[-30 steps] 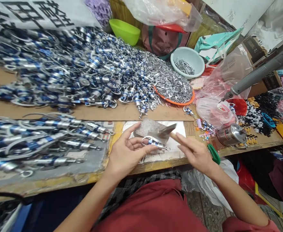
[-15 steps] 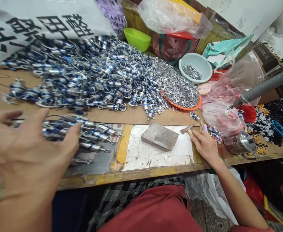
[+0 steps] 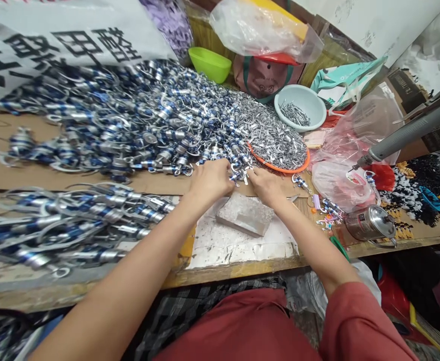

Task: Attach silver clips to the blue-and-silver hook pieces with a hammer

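Observation:
My left hand (image 3: pixel 211 179) is at the front edge of a large heap of blue-and-silver metal pieces (image 3: pixel 137 120). Its fingers curl round one blue-and-silver piece (image 3: pixel 236 176), which shows between finger and thumb. Close beside it, my right hand (image 3: pixel 267 186) has its fingertips together at a small silver metal tab (image 3: pixel 246 178); its grip is partly hidden. Below both hands, a grey block (image 3: pixel 245 214) lies on white paper (image 3: pixel 238 250). A small metal blade (image 3: pixel 293 198) shows beside my right wrist, mostly hidden. More blue-and-silver pieces (image 3: pixel 103 213) lie in a bundle under my left forearm.
An orange-rimmed tray (image 3: pixel 280 169) heaped with small tabs stands behind my right hand. Beyond it are a pale blue bowl (image 3: pixel 319 108) of metal pins and a green bowl (image 3: pixel 210 64). A grey powered driver (image 3: pixel 411 130) hangs at right, above a metal pot (image 3: pixel 370 225).
My left hand has moved from the near bundle to the heap's front edge. My right hand has let go of the small wooden-handled blade and moved left, up beside my left hand.

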The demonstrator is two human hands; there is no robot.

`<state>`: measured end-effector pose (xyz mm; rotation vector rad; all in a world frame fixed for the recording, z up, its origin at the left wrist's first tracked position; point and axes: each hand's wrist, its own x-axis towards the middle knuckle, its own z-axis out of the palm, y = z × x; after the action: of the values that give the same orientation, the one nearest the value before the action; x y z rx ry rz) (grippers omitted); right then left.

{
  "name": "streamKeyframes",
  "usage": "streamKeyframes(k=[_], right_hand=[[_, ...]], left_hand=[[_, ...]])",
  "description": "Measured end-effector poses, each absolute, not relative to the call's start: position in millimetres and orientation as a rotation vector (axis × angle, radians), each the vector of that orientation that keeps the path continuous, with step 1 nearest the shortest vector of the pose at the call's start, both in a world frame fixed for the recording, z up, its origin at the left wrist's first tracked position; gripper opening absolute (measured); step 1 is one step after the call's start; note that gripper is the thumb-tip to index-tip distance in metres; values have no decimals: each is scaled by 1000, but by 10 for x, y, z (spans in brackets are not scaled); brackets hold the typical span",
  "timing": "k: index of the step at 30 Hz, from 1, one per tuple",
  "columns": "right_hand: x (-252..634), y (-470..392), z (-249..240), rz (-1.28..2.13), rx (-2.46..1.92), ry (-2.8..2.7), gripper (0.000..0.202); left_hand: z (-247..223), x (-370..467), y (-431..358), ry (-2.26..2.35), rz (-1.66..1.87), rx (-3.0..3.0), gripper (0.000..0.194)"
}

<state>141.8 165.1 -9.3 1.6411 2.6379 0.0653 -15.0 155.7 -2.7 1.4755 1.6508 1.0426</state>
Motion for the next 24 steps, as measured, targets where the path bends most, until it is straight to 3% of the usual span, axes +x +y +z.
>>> streamKeyframes(k=[6,12,14,18,24], right_hand=[[1621,1652,-185,52,1705,2693,37],[1699,1600,-203,85,1818,2663,41],[1693,1565,-173,84,1824,2612,36],[1639,1547,-77,43,1802,2559,31],[1664,1553,4,5,1876,2598,36]], left_hand=[[57,-283,1422,1715,966,1522,41],[313,-367,1039,1534,1158,1231,76],[362,-346,873,1327,1244,1069,73],[281,-215,598,1243,1206,1090,39],[73,-62,407,1329,1174,1216,58]])
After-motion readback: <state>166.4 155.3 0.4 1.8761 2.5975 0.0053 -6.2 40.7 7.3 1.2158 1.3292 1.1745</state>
